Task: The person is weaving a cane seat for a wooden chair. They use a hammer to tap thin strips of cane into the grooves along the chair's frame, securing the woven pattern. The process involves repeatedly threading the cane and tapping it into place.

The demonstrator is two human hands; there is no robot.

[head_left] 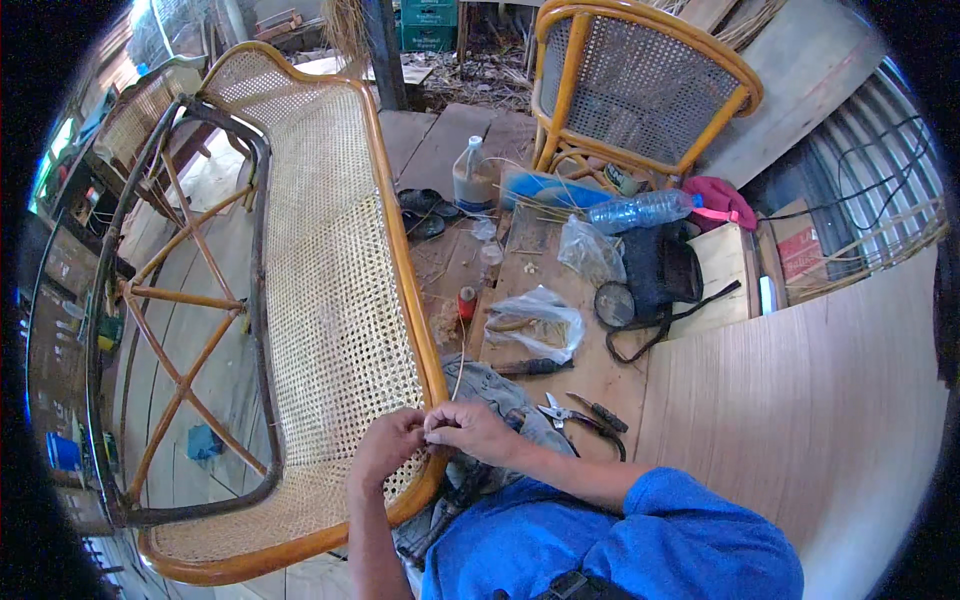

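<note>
A long rattan bench (435,375) with a woven cane panel (340,300) lies tipped on its side along my left, its glossy orange-brown frame rail towards me. At the near part of that rail, my left hand (390,445) is bent over the panel's edge with its fingertips pinched together. My right hand (475,430) meets it from the other side, thumb and fingers closed. A thin pale cane strip (460,375) rises from the right hand's fingers. What sits between the left fingertips is too small to make out.
Right of my hands lie pruning shears (580,425), a knife (598,410) and a plastic bag (535,325). Farther off are a red-capped bottle (467,303), a clear water bottle (645,212), a black bag (660,270), a jug (474,180) and a rattan chair (640,90).
</note>
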